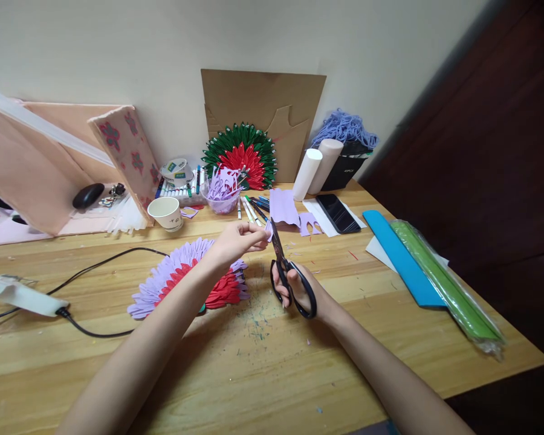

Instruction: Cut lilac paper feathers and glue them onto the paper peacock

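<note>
My left hand (240,240) pinches a small piece of purple paper (269,231) above the middle of the table. In my right hand (299,287) is a pair of black-handled scissors (279,249), thumb and fingers through the loops, blades pointing up and away. The blades are beside the paper piece; whether they touch it I cannot tell. Below and left of my left hand lies a half-round fan of purple and red petals (185,275), partly covered by my forearm. Behind my hands are a purple paper sheet (284,207) and a cut-out purple scrap (309,223).
A hot glue gun (25,296) with its cord lies left. Behind stand a paper cup (165,212), a bowl of purple scraps (222,196), markers (252,211) and a green-red fan (245,156) against cardboard (263,90). A phone (338,212), blue sheet (403,257) and green wrapped roll (448,281) lie right.
</note>
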A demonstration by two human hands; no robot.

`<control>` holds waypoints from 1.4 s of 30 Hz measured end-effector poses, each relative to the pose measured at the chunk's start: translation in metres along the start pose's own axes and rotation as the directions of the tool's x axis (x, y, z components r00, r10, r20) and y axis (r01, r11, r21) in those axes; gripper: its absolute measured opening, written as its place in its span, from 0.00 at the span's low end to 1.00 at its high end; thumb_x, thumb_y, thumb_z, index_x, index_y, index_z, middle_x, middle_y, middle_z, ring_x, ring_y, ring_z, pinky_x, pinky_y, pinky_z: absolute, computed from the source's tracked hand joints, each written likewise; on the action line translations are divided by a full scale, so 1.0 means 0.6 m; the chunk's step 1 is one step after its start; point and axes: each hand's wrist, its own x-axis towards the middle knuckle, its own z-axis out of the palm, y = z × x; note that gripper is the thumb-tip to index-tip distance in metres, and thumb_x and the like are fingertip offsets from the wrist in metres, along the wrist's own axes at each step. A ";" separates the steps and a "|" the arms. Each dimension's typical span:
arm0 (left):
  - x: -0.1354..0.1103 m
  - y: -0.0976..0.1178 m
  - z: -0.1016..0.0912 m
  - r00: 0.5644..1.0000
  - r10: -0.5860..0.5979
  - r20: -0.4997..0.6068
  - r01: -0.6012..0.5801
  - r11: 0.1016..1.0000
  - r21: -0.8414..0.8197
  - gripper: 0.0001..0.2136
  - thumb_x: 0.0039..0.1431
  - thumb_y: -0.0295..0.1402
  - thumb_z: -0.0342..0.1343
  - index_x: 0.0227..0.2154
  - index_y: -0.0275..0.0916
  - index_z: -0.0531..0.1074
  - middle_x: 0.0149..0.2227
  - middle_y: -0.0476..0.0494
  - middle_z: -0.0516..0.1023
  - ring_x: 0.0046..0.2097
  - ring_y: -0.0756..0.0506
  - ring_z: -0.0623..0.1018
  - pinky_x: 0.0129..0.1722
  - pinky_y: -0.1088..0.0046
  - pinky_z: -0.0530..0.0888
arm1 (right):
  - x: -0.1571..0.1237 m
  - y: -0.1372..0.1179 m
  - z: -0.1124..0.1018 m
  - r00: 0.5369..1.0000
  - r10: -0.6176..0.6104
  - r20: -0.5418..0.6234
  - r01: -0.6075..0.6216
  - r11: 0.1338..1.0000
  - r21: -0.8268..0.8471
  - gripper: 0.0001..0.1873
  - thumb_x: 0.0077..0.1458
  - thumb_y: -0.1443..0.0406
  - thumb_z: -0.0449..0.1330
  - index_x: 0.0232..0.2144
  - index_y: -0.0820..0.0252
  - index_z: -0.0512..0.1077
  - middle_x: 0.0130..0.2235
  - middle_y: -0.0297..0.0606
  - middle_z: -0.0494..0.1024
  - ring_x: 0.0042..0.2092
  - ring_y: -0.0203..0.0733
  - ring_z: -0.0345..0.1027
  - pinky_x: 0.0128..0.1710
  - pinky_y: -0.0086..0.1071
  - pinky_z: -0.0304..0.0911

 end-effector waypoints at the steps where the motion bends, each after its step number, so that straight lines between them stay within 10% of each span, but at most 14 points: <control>1: 0.000 0.000 0.000 1.000 -0.002 0.000 0.002 1.000 -0.005 0.11 0.37 0.32 0.65 0.22 0.32 0.70 0.21 0.51 0.71 0.27 0.55 0.72 0.37 0.75 0.70 | 0.000 0.000 0.000 1.000 -0.005 -0.009 0.005 1.000 -0.004 0.37 0.33 0.32 0.50 0.25 0.59 0.59 0.17 0.24 0.56 0.16 0.28 0.52 0.16 0.24 0.55; 21: 0.007 -0.008 -0.010 1.000 0.018 0.026 -0.016 0.997 -0.076 0.12 0.40 0.34 0.64 0.25 0.32 0.70 0.23 0.52 0.69 0.27 0.56 0.69 0.39 0.75 0.69 | 0.005 0.018 -0.016 0.982 -0.107 -0.157 0.049 0.942 -0.333 0.26 0.47 0.41 0.51 0.25 0.58 0.60 0.17 0.25 0.59 0.15 0.30 0.54 0.15 0.25 0.54; 28: 0.007 0.000 -0.013 0.993 0.112 -0.044 -0.106 0.986 0.132 0.10 0.44 0.35 0.61 0.26 0.33 0.71 0.26 0.49 0.71 0.29 0.53 0.69 0.36 0.75 0.68 | -0.002 -0.028 -0.056 0.921 -0.074 -0.383 -0.336 0.351 -0.874 0.16 0.49 0.52 0.57 0.26 0.59 0.67 0.28 0.41 0.76 0.31 0.47 0.70 0.26 0.31 0.56; 32: 0.002 0.003 -0.019 0.991 0.125 0.053 -0.135 0.955 0.263 0.11 0.46 0.37 0.59 0.29 0.33 0.73 0.28 0.47 0.72 0.30 0.53 0.68 0.33 0.75 0.66 | 0.003 -0.020 -0.076 0.903 -0.129 -0.410 -0.374 0.233 -0.898 0.09 0.49 0.61 0.60 0.31 0.61 0.71 0.33 0.45 0.77 0.36 0.51 0.72 0.31 0.35 0.61; 37: -0.008 -0.001 -0.016 0.971 0.064 0.229 -0.158 0.893 0.422 0.12 0.47 0.40 0.58 0.26 0.33 0.73 0.25 0.48 0.72 0.27 0.53 0.66 0.28 0.76 0.62 | 0.000 -0.028 -0.072 0.813 -0.556 -0.170 0.093 0.412 -0.906 0.07 0.55 0.67 0.56 0.37 0.60 0.71 0.39 0.42 0.75 0.42 0.42 0.70 0.41 0.33 0.64; 42: -0.013 -0.006 -0.009 0.950 0.005 0.314 -0.160 0.868 0.471 0.13 0.49 0.42 0.57 0.27 0.34 0.74 0.22 0.50 0.70 0.24 0.54 0.63 0.24 0.76 0.58 | -0.006 -0.039 -0.065 0.673 -0.739 0.038 0.474 0.391 -0.789 0.07 0.55 0.68 0.57 0.37 0.58 0.72 0.35 0.38 0.76 0.38 0.37 0.70 0.39 0.30 0.66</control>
